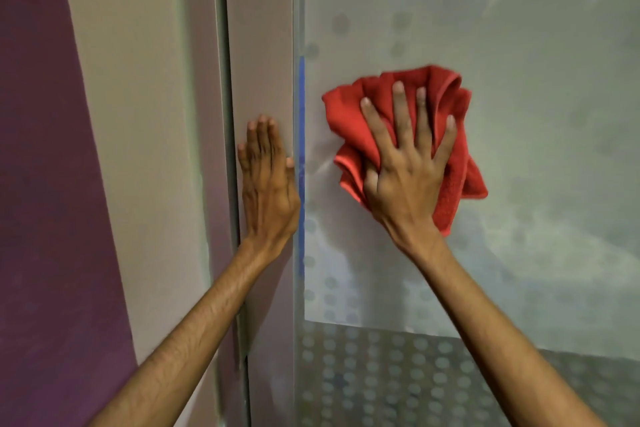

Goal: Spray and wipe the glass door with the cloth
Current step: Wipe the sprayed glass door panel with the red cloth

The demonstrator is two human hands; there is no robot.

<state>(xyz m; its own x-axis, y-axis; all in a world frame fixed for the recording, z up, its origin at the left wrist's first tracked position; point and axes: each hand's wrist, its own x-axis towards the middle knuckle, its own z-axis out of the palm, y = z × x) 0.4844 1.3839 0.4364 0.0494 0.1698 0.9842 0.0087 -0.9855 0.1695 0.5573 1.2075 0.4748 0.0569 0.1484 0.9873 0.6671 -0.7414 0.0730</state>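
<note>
plainly, one red, crumpled microfibre cloth lay against one frosted glass door, a little left of the pane's middle and near its left edge. the cloth was bunched into thick folds, its hem showing as a lighter orange-red line, and its lower right corner hung out below the palm. the glass looked milky, with faint round marks across it and rows of clearer dots in the darker band at the bottom.

two bare hands were in view. the right hand was spread wide, four fingers straight and fanned, pressing the cloth flat on the glass, the thumb partly hidden in a fold. the left hand was flat too, fingers straight and close together, resting on one pale grey upright frame post just beside the glass edge, where one thin blue strip ran. further left stood one cream panel and one purple wall.
</note>
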